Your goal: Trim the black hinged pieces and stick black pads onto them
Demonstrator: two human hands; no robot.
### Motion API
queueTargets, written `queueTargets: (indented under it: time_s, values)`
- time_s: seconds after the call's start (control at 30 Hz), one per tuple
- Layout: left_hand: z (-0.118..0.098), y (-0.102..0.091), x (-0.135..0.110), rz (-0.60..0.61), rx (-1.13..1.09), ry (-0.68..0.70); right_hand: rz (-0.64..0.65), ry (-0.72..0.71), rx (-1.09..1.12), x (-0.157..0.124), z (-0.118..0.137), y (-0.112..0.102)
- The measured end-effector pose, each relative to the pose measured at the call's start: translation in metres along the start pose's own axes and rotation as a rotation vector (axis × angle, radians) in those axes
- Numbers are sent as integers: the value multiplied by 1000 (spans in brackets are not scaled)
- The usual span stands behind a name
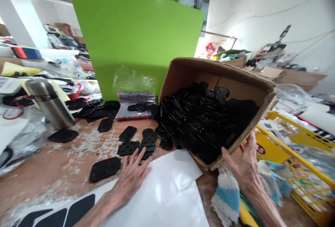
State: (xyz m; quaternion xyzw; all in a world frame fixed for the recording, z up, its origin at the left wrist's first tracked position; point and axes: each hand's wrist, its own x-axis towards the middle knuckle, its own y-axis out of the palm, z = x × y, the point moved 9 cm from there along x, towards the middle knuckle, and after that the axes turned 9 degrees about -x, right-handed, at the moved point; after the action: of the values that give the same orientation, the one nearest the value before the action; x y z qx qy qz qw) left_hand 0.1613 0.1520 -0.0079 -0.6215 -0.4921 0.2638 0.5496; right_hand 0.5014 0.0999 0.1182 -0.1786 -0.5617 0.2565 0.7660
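Note:
A cardboard box lies tipped on its side, its opening facing me, with many flat black plates heaped inside and spilling from its lower lip. My right hand grips the box's lower right edge, thumb at the front and the other fingers partly hidden behind. Fingers spread, my left hand rests palm down at the left edge of a glossy white sheet. Its fingertips reach the small black plates in front of them. One larger black plate lies just left of that hand.
A steel flask stands at the left beside plastic bags. Behind the plates are a plastic-wrapped pack and an upright green board. Right of the box are a yellow basket and a blue-and-white cloth.

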Motion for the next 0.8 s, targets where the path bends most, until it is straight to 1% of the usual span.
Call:
queueTargets:
  time_s: [0.07, 0.13, 0.17, 0.2, 0.23, 0.3, 0.33, 0.37, 0.43, 0.47, 0.53, 0.57, 0.67, 0.73, 0.8]
  values:
    - [-9, -3, -5, -74, 40, -31, -22, -30, -57, -8, 13, -11]
    - [-20, -3, -16, -130, 58, -61, -106, -70, -106, -23, 35, -27]
    - [-26, -1, -21, -140, 49, -63, -119, -110, -99, -34, 48, -30]
    - [-33, 2, -25, -135, 32, -50, -88, -157, -76, -45, 62, -27]
    - [-39, 5, -27, -122, 12, -27, -8, -211, -49, -58, 75, -17]
    - [-51, 9, -28, -83, -22, 34, 235, -323, -20, -90, 96, 14]
    - [-56, 10, -28, -63, -36, 64, 340, -376, -28, -108, 102, 28]
    - [-60, 9, -28, -47, -48, 86, 408, -427, -44, -124, 106, 39]
    - [-64, 5, -35, -44, -60, 80, 473, -535, -43, -153, 109, 50]
    - [-65, 1, -42, -60, -57, 57, 485, -583, -21, -164, 108, 51]
    - [-68, -5, -66, -90, -37, -1, 503, -677, 58, -180, 105, 47]
    - [-72, -6, -80, -96, -31, -14, 506, -708, 93, -185, 102, 45]
    - [-81, -1, -116, -54, -17, -38, 478, -771, 186, -194, 100, 35]
    - [-83, -1, -128, -50, -12, -43, 460, -790, 211, -197, 102, 28]
    - [-83, -2, -130, -66, -13, -32, 435, -790, 193, -199, 104, 20]
